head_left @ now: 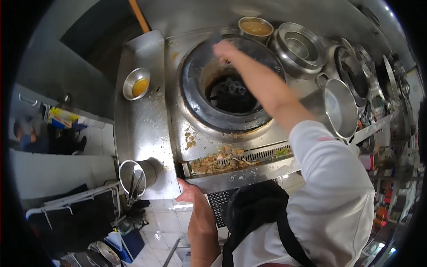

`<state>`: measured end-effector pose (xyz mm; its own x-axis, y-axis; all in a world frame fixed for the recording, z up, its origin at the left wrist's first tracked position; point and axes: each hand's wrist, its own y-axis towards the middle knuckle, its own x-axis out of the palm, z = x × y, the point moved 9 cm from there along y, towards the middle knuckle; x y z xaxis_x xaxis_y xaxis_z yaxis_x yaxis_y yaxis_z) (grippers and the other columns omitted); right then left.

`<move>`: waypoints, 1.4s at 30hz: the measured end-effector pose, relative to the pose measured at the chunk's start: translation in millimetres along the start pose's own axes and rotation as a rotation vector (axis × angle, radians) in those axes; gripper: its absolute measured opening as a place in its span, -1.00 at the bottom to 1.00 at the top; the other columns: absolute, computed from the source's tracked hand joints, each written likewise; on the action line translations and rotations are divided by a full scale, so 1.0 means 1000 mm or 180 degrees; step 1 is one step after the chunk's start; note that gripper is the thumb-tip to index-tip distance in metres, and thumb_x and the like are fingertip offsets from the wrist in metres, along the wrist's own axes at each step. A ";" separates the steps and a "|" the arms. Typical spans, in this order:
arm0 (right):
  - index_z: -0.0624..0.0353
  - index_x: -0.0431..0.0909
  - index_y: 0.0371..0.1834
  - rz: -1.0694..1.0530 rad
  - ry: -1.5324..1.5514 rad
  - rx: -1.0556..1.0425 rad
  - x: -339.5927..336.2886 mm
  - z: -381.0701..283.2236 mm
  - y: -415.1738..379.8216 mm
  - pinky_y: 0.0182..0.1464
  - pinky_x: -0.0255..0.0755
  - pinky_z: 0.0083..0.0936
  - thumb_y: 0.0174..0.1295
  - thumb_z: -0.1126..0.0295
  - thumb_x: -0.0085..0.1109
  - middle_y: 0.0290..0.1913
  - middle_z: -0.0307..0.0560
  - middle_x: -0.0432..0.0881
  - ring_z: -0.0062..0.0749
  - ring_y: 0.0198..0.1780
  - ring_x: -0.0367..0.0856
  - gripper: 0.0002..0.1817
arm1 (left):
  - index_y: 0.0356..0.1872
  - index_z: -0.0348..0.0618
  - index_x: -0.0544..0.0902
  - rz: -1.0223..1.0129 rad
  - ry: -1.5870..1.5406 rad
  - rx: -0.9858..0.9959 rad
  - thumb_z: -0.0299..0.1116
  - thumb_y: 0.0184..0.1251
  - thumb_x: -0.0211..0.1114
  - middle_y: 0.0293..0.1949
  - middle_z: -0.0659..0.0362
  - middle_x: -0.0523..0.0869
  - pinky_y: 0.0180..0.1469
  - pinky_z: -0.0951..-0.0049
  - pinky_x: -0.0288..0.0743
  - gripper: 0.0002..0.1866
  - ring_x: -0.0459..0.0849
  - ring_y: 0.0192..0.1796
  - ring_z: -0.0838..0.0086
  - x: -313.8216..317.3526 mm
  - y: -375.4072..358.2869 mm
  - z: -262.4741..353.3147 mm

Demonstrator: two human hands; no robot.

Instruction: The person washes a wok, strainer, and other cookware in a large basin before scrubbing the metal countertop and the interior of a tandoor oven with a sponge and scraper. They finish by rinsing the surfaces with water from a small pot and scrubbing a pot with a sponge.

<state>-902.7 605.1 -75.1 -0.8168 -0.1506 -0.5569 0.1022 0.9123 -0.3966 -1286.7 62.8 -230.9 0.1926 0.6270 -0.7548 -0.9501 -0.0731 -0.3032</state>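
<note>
My right hand [225,50] reaches over the far rim of a round, blackened wok burner [195,104]. Its fingers are closed, and a blurred, flat grey shape [214,40] shows beside them; I cannot tell what it is. Dark metal fittings [229,91] sit down in the burner's open well. At the stove's front edge rests my left hand [189,192], fingers apart and nothing in them. Just beyond that hand, a drain grate [262,155] runs along the stove, its left part covered by food scraps [213,162].
A small bowl of yellow liquid [141,86] stands on the left steel counter [151,120]. Nearer is a metal pot [149,175] holding utensils. A container of brown liquid [255,27], stacked metal bowls [307,38] and a large steel pot [340,109] flank the burner.
</note>
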 end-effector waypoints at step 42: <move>0.25 0.32 -0.03 0.1611 0.5500 0.0759 -0.096 0.180 -0.047 -0.48 0.47 -0.15 0.43 0.51 -0.17 -0.29 0.13 0.46 -0.15 -0.49 0.49 -0.87 | 0.30 -0.52 0.12 0.0079 0.0144 0.0189 0.52 -0.05 0.39 0.00 -0.40 0.59 0.17 -0.13 0.47 0.27 0.64 0.01 -0.21 -0.004 -0.006 0.003</move>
<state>-726.9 508.8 -134.2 -0.2738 0.7557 0.5949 0.4435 0.6481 -0.6192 -1282.4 62.7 -224.5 0.1784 0.5899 -0.7875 -0.9673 -0.0414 -0.2501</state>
